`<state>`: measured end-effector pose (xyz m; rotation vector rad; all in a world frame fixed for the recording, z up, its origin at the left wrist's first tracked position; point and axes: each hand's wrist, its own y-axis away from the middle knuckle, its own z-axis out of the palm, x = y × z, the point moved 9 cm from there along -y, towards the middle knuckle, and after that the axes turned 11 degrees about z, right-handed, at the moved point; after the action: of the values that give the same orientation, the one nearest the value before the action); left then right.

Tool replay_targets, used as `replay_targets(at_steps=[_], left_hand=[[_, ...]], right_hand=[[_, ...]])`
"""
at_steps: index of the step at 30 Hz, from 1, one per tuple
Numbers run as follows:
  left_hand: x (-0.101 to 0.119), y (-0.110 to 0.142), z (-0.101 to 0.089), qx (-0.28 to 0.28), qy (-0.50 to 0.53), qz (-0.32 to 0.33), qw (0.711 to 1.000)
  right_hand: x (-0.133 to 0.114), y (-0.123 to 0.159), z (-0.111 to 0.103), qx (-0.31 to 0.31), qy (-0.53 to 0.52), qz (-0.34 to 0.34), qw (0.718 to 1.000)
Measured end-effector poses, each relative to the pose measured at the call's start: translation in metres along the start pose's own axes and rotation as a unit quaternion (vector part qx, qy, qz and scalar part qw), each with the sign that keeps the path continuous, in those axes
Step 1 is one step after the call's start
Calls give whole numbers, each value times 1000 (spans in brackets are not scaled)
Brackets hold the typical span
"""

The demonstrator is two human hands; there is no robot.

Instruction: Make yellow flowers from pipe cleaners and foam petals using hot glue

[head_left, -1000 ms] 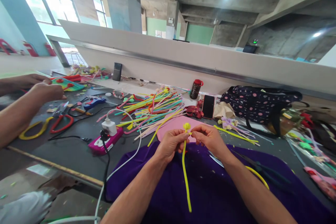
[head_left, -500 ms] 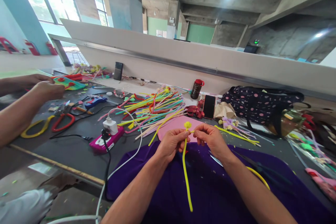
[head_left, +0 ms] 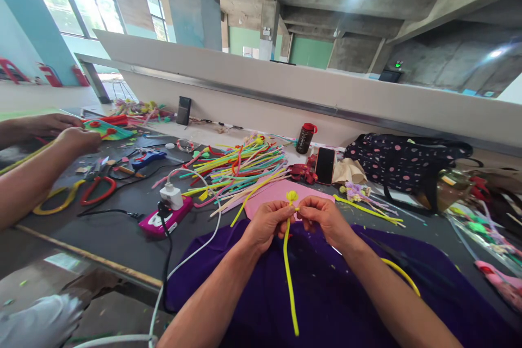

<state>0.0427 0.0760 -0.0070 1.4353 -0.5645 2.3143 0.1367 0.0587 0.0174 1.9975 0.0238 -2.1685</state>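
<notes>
A yellow pipe cleaner flower (head_left: 291,196) with a long stem hanging down is pinched in my left hand (head_left: 267,224), just under its round head. My right hand (head_left: 324,217) is closed close beside it, thumb and finger pinching a short yellow pipe cleaner end (head_left: 297,210) that sticks out sideways from the stem. Below both hands spreads a dark purple cloth (head_left: 261,293). Behind them lies a pink sheet (head_left: 265,201), partly covered by a heap of coloured pipe cleaners (head_left: 244,166).
Left of my hands are a magenta power strip (head_left: 167,220) with a white cable and red-and-yellow-handled scissors (head_left: 98,187). Another person's hands (head_left: 77,138) work at far left. A phone (head_left: 325,166), a bottle (head_left: 305,138) and a dotted bag (head_left: 403,166) stand behind.
My right hand has drawn slightly closer to my left along the short yellow end. The hanging stem has shifted slightly downward. The left hand has hardly moved.
</notes>
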Motion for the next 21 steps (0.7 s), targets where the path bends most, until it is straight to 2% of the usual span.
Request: replay_targets(at_steps=[11, 21], left_hand=[[-2, 0, -3, 21, 23, -12, 999], [0, 0, 1, 3, 10, -2, 1000]], right_hand=[[6, -2, -1, -6, -42, 36, 998], [6, -2, 2, 2, 36, 18, 999]])
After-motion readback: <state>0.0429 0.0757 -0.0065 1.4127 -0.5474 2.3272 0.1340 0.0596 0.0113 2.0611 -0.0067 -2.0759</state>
